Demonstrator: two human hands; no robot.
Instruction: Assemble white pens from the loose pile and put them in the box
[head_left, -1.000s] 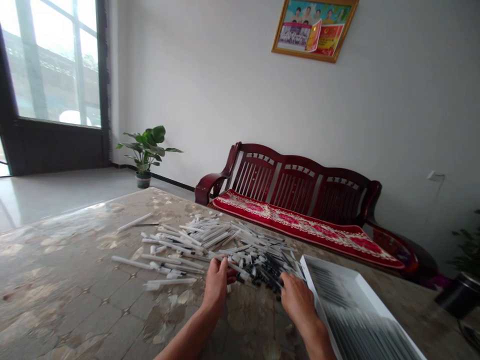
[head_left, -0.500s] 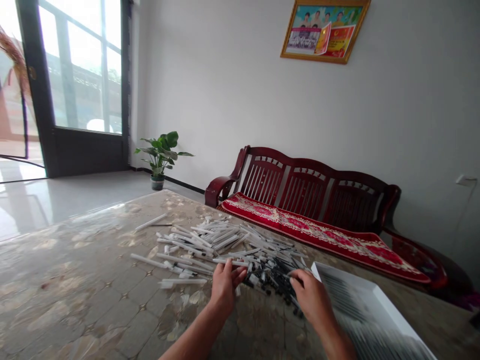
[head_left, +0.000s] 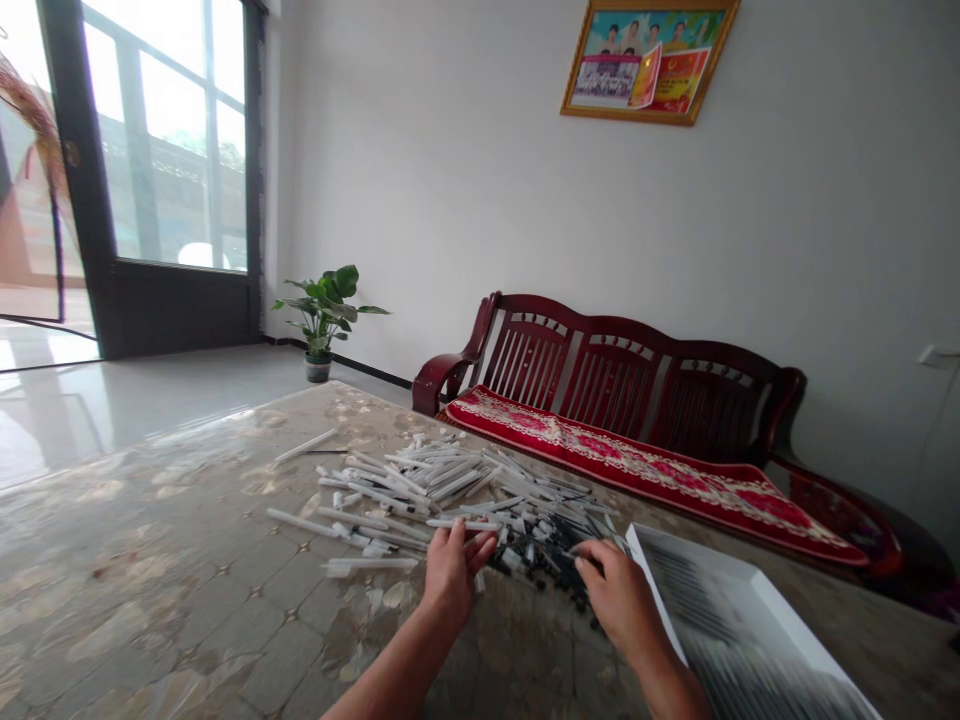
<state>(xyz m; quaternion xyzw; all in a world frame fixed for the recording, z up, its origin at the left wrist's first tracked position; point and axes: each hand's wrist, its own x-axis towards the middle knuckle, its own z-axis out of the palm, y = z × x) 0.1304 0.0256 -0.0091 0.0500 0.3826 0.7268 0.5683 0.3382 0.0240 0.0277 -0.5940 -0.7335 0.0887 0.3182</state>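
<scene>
Head view: your left hand (head_left: pixel 450 572) grips a white tube (head_left: pixel 481 526) above the near edge of a loose pile on the bench (head_left: pixel 187 560).
The tube lies nearly level between your thumb and fingers. Your right hand (head_left: pixel 616 585) has its thumb and fingers drawn together at the dark pieces (head_left: pixel 559 543) on the pile's right side; whether they pinch one, you cannot tell from here. More white tubes (head_left: pixel 409 478) spread leftward, pointing many ways. Just beside your right forearm sits a white box (head_left: pixel 739 578) with thin dark rods (head_left: pixel 772 680) inside, partly blurred. Beyond the bench stands a red wooden sofa (head_left: pixel 604 375).
</scene>
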